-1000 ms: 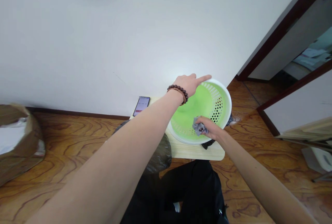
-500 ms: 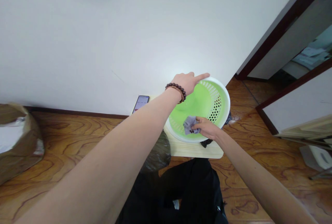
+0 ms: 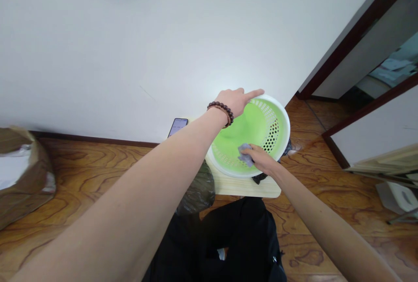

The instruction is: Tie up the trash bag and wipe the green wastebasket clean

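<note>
A green plastic basket (image 3: 286, 127) with a white rim and perforated sides sits tilted on a small pale wooden table (image 3: 241, 188). My left hand (image 3: 237, 99), with a beaded bracelet at the wrist, grips its far rim. The index finger stretches along the edge, while the other fingers are partly hidden. Inside the near part of the basket, my right hand (image 3: 258, 157) is closed on a crumpled grey cloth (image 3: 245, 153), pinched between thumb and fingers. Whether the cloth touches the basket wall is hard to tell.
A phone (image 3: 178, 126) lies at the table's left, partly behind my left forearm. Beside the table hangs a dark plastic bag (image 3: 200, 188). An open cardboard box (image 3: 35, 186) stands on the floor at far left, and a white wall (image 3: 163, 46) rises behind the table.
My right hand has turned, and the grey cloth has shifted slightly right and up inside the basket. My left hand keeps its place on the rim.
</note>
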A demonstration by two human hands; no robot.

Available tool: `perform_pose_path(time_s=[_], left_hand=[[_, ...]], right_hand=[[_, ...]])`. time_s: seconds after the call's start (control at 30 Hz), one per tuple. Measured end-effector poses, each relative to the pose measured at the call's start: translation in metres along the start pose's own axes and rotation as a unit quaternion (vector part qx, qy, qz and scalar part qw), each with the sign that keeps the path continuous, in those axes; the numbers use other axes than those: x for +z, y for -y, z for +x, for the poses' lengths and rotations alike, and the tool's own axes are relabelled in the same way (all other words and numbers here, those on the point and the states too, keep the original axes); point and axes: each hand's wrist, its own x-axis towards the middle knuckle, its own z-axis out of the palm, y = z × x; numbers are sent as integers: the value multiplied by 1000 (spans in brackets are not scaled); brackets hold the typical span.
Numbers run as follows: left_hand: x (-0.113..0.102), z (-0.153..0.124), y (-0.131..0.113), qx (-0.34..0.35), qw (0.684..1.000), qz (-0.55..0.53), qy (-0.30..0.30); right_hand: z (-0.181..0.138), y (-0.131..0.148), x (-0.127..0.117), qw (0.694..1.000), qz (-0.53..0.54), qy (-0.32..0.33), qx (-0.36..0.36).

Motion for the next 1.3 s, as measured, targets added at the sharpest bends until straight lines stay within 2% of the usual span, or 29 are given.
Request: perform_pose_path(time_s=[0.3,0.4,0.47,0.6,0.67,0.73,0.8,0.87,0.93,1.0,1.07,1.17,1.3], left_hand=[[0,0,1,0,1000,-2,1],[0,0,1,2,1000,-3,0],[0,1,1,1,1000,-2,0],[-1,0,0,-4,1000,-1,3],[-1,0,-1,-7,1000,-3,4],[-1,0,-1,-5,1000,-7,3],[-2,0,-1,-1,1000,-9,1],[-2,0,-2,-1,1000,-11,0],[-2,0,-2,-3,1000,-12,2],[-2,0,-2,-5,1000,-12,5],[-3,-1,-2,-4,1000,-11,7],[-4,-2,-3,-5,1000,-10,5],[-4,-2,-5,-7,1000,-13,4]], right_hand=[[-7,1,-1,995,-79,42,-47],[-4,2,-4,974,-206,22,-92],[0,8,-8,926,-345,-24,-152],[10,20,-18,762,-587,-77,-262],[15,21,-22,696,-665,-77,-261],[19,17,-21,659,-716,-70,-217],[23,13,-16,653,-742,-33,-148],[27,10,-7,666,-739,33,-92],[32,13,0,683,-721,93,-70],[35,18,4,689,-712,122,-58],[38,21,3,679,-721,125,-58],[39,15,-2,664,-733,111,-100],[40,-5,-8,683,-722,59,-94]])
